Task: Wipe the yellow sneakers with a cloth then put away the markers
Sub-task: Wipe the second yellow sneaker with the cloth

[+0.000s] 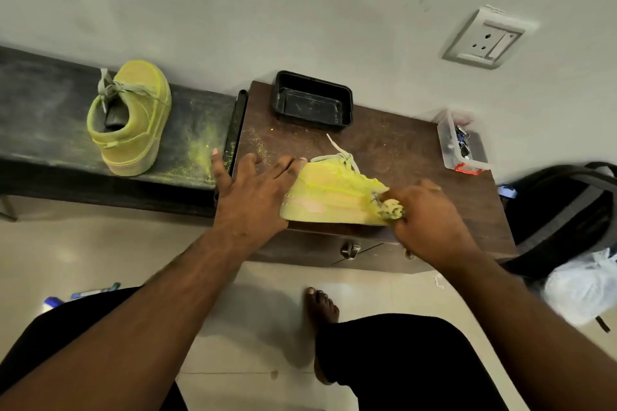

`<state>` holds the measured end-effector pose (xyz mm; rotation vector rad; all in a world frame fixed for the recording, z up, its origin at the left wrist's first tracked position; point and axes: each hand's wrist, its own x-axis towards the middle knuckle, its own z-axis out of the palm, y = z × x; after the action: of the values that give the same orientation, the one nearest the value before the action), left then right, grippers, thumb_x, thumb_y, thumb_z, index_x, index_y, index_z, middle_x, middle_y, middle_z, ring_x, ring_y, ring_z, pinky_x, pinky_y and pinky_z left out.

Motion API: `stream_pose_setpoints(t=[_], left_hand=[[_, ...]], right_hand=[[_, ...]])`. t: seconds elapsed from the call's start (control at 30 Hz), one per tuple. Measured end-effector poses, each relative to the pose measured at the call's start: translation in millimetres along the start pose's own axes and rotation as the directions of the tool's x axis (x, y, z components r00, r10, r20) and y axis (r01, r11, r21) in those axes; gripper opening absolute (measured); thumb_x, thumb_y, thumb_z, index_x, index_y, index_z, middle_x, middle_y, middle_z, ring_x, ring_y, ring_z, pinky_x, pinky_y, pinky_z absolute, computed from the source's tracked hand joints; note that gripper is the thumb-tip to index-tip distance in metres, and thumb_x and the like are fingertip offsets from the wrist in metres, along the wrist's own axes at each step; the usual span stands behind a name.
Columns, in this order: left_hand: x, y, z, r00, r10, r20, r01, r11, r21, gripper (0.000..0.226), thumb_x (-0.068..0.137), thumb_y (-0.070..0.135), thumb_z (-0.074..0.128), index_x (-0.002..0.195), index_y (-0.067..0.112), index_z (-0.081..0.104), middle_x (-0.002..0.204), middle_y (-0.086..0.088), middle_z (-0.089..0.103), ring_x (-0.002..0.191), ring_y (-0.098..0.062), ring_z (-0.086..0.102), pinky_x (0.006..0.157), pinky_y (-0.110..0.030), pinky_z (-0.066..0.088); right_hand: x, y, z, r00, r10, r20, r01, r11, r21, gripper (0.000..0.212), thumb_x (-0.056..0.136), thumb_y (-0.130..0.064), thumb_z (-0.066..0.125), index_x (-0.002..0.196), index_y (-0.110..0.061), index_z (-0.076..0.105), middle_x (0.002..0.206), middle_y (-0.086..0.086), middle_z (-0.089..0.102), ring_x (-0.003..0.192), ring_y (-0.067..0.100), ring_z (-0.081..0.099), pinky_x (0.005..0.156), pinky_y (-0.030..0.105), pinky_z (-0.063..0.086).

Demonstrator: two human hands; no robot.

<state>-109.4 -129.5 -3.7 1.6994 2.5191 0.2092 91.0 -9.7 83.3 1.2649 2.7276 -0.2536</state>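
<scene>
One yellow sneaker (334, 192) lies on the brown cabinet top (394, 147), toe to the right. My left hand (253, 190) rests on its heel end with fingers spread and straight. My right hand (430, 220) grips a crumpled, yellow-stained cloth (390, 208) and holds it against the sneaker's toe. The second yellow sneaker (132, 117) stands on the dark bench (43, 117) at the left, heel toward me. Markers (95, 292) lie on the floor at the lower left, partly hidden by my leg.
A black tray (347, 100) sits at the cabinet's back edge. A clear plastic box (459, 143) with small items stands at the right. Yellow dust covers bench and cabinet. A backpack (564, 210) and a white bag (584, 290) lie at the right. A wall socket (484, 38) is above.
</scene>
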Motion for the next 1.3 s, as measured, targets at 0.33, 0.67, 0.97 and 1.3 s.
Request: stream_pose_setpoints(t=[0.33, 0.67, 0.97, 1.3], left_hand=[[1, -5, 9, 0.999, -0.015, -0.052, 0.011, 0.996, -0.09, 0.09, 0.079, 0.037, 0.07, 0.144, 0.047, 0.009, 0.148, 0.024, 0.024, 0.133, -0.025, 0.026, 0.107, -0.066, -0.007], [7, -9, 0, 0.997, -0.047, 0.065, 0.053, 0.996, -0.078, 0.108, 0.067, 0.057, 0.072, 0.147, 0.045, 0.0, 0.154, 0.019, 0.02, 0.138, -0.026, 0.019, 0.108, -0.065, -0.004], [6, -2, 3, 0.998, -0.046, 0.031, 0.049, 0.996, -0.077, 0.108, 0.067, 0.05, 0.075, 0.146, 0.044, 0.002, 0.153, 0.018, 0.021, 0.136, -0.027, 0.021, 0.108, -0.065, -0.003], [6, -16, 4, 0.993, -0.117, 0.025, 0.119, 0.988, -0.096, 0.106, 0.067, 0.05, 0.075, 0.148, 0.043, 0.007, 0.154, 0.016, 0.023, 0.135, -0.028, 0.023, 0.107, -0.065, 0.001]], right_hand=[[1, -85, 43, 0.902, -0.324, -0.285, 0.333, 0.943, -0.016, 0.031, 0.055, -0.009, 0.067, 0.086, -0.013, 0.068, 0.098, 0.0, 0.072, 0.079, 0.025, 0.053, 0.068, 0.034, 0.046], [-1, 23, 45, 0.958, 0.045, -0.283, -0.047, 0.999, -0.002, 0.042, 0.068, -0.008, 0.074, 0.109, -0.016, 0.068, 0.108, 0.007, 0.07, 0.087, 0.03, 0.051, 0.071, 0.039, 0.049], [-4, -19, 35, 0.867, 0.135, -0.48, -0.006, 0.966, 0.26, 0.054, 0.062, 0.006, 0.063, 0.112, -0.012, 0.067, 0.102, 0.008, 0.069, 0.106, 0.032, 0.055, 0.089, 0.041, 0.047], [16, -48, 59, 0.979, -0.064, -0.195, 0.086, 0.991, 0.106, 0.074, 0.082, -0.003, 0.057, 0.149, -0.018, 0.028, 0.157, 0.0, 0.025, 0.147, 0.02, 0.014, 0.116, 0.03, -0.002]])
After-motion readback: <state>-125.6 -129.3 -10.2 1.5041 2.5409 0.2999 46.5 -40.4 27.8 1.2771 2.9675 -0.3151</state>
